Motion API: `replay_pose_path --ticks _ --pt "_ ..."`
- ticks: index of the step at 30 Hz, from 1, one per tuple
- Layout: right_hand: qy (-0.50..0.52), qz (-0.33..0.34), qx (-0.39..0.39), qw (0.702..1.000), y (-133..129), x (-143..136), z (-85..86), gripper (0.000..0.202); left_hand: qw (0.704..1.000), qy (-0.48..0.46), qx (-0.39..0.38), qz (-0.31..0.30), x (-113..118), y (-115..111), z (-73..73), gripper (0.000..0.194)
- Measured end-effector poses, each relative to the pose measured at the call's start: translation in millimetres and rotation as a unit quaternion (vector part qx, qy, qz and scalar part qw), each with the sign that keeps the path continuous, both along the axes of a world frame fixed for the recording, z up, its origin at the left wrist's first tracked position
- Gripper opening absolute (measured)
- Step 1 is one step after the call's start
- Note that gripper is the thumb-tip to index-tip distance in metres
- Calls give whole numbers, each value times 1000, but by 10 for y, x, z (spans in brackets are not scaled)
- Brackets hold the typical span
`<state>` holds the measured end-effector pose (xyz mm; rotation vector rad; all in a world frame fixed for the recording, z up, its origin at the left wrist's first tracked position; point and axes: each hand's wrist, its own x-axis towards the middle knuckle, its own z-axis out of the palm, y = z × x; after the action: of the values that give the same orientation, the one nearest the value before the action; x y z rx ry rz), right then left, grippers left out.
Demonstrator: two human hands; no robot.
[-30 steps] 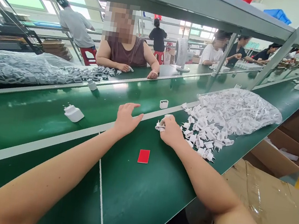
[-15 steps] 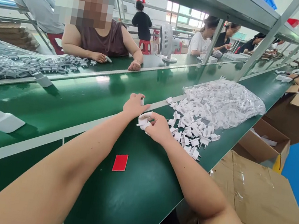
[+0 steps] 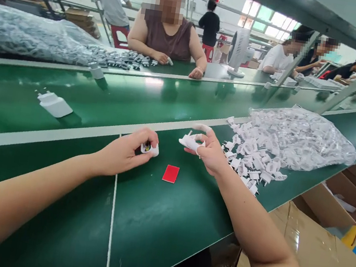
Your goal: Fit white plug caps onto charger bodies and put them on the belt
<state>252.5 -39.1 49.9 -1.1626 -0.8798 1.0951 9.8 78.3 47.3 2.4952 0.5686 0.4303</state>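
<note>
My left hand is closed around a white charger housing, whose open end shows dark and yellowish parts inside. To its right, my right hand pinches a white plug cover with pins; white coverings sit on some of its fingertips. The two pieces are apart above the green table. Between and below the hands lies a small red square. Just right of my right hand, loose white plug covers spread out from a clear plastic bag full of them.
Two white chargers, one nearer and one farther, lie on the green belt. Across it sits a co-worker beside grey parts and a fan. Cardboard boxes stand below the table's right edge.
My left hand has come back from the belt's edge toward me with the charger housing. My right hand still holds the plug cover, now turned. The view has swung left.
</note>
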Motion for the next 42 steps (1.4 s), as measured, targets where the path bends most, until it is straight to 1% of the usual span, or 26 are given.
replay_pose_path --ticks 1,3,5,7,9,12,14,16,18,21,23,25,27,29,30,31,33,38,40,42 --pt "-19 8 2 1000 -12 -28 -11 57 1000 11 7 -16 -137 -100 -3 22" --pt "-65 26 -10 997 -38 -96 -25 47 998 45 9 -50 -309 -280 -7 16" --pt "-109 41 -36 993 -67 -173 -24 33 994 66 8 -84 -366 -412 -10 13" --pt "-133 54 -53 988 -91 -246 -13 29 993 66 9 -101 -353 -489 -21 13" --pt "-130 67 -50 988 -110 -308 1 31 995 53 -8 -81 -320 -531 -50 22" --pt "-114 82 -22 990 -136 -377 18 29 997 15 -70 -3 -291 -583 -125 51" --pt "-128 88 12 988 -156 -410 39 25 992 -13 -122 43 -301 -616 -179 64" --pt "-175 101 42 978 -175 -441 86 20 984 -30 -167 60 -333 -633 -223 66" --pt "-245 102 50 963 -186 -477 166 15 979 -47 -190 47 -371 -630 -254 60" --pt "-347 85 52 932 -177 -552 315 30 977 -85 -194 25 -411 -604 -288 48" --pt "-413 95 71 903 -160 -610 396 25 973 -105 -203 35 -415 -589 -308 46" --pt "-484 123 99 861 -145 -662 442 17 968 -120 -213 55 -408 -587 -331 47" --pt "-551 151 127 811 -135 -698 451 18 966 -130 -213 65 -398 -593 -356 45" --pt "-603 172 145 765 -130 -715 432 23 967 -137 -206 62 -394 -601 -377 40" --pt "-620 180 153 748 -127 -717 414 25 967 -139 -203 57 -394 -603 -386 38" --pt "-629 186 159 738 -124 -715 392 26 968 -140 -201 52 -394 -605 -392 37" --pt "-628 190 168 736 -120 -704 343 28 968 -141 -201 47 -395 -605 -401 35" --pt "-586 147 179 776 -147 -698 258 27 968 -126 -211 51 -388 -597 -404 35" --pt "-585 138 194 775 -163 -717 249 28 969 -122 -210 51 -386 -594 -400 36" --pt "-595 136 210 763 -170 -740 243 28 970 -120 -207 46 -388 -593 -394 36"
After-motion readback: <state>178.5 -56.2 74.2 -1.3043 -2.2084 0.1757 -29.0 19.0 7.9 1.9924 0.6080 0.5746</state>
